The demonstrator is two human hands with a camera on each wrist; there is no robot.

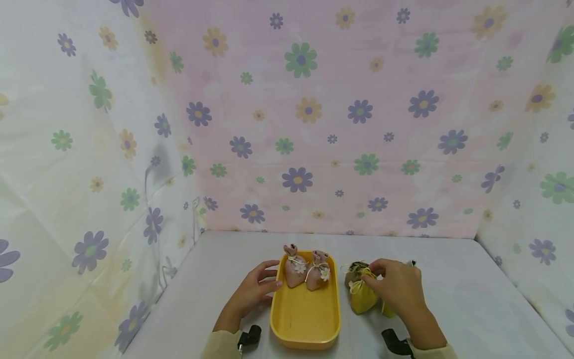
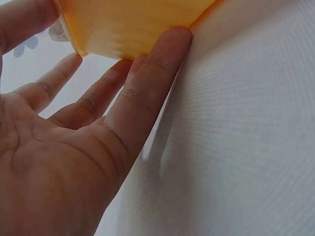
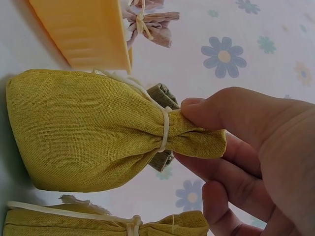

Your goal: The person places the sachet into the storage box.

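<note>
My right hand (image 1: 402, 286) pinches the gathered neck of a mustard-yellow drawstring pouch (image 3: 83, 130) between thumb and fingers. The pouch stands on the table, right of a yellow tray (image 1: 305, 321). A second mustard pouch (image 3: 69, 225) is beside it, partly hidden by this hand in the head view. Behind the pinched pouch shows an olive-green pouch (image 1: 353, 275). At the tray's left side, my left hand (image 1: 254, 290) touches the wall with extended fingertips. Two dusty-pink pouches with white flowers, one on the left (image 1: 295, 273) and one on the right (image 1: 317, 279), lie in the tray's far end.
A white cloth covers the table (image 1: 202, 299). Flower-print curtains (image 1: 314, 124) enclose the back and both sides. Near my right fingers, a dark-tipped pale bit (image 1: 411, 263) pokes out behind the hand. Black camera mounts (image 1: 251, 336) sit at both wrists.
</note>
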